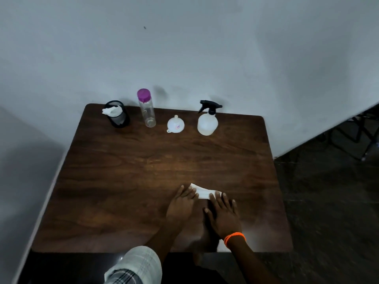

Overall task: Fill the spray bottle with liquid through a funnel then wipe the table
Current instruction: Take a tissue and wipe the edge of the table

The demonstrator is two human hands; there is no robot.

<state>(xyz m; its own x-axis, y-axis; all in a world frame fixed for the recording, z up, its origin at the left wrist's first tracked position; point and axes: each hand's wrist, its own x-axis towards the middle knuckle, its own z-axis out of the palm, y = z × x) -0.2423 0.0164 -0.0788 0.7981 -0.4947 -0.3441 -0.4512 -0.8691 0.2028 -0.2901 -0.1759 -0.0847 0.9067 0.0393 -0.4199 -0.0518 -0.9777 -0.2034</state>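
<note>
dark wood desk (127, 181) against a pale wall carries, along its far edge, a tissue holder (118, 114), a purple-capped bottle (147, 108), a white funnel (175, 124) and the spray bottle (207, 119). near the front, the left hand (181, 203) and right hand (223, 214) press a folded white tissue (202, 192) flat, fingers straight. it looks light, soft and likely to bunch or tear when damp; flat pressure on its middle suits it best.

**Occluded / unclear**

White tissue (202, 193): both ends covered by left hand (181, 203) and right hand (222, 214) fingers. Funnel (175, 124) sticker, far beyond the hands: unreadable. Left sleeve (135, 265) cut by bottom edge.
</note>
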